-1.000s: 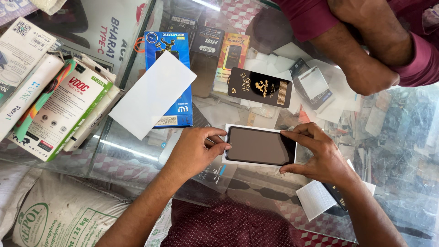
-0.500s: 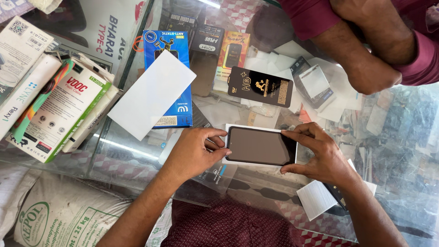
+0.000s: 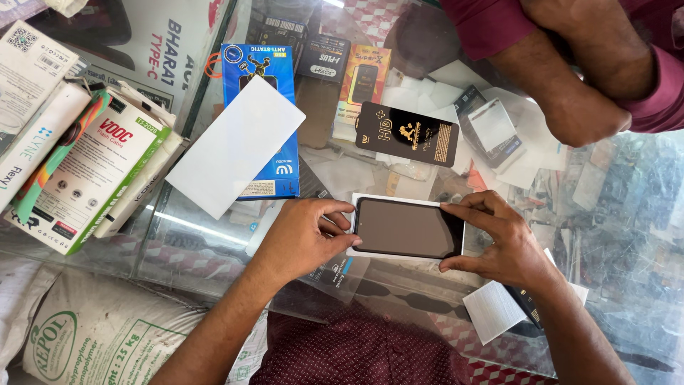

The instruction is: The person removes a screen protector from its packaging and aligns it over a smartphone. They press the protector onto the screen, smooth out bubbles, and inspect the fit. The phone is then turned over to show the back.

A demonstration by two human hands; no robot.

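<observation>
Bright daylight over my view, even and soft. Glass counter [image 3: 613, 214] throws glare: a white streak near left, a hot spot at far centre, hazy reflections washing out the right side. White card [image 3: 235, 146] nearly blown out. Phone screen [image 3: 407, 228] reads dark, matte. Soft shadows under both my hands. Focus sharp centre; slight stretch at edges.
</observation>
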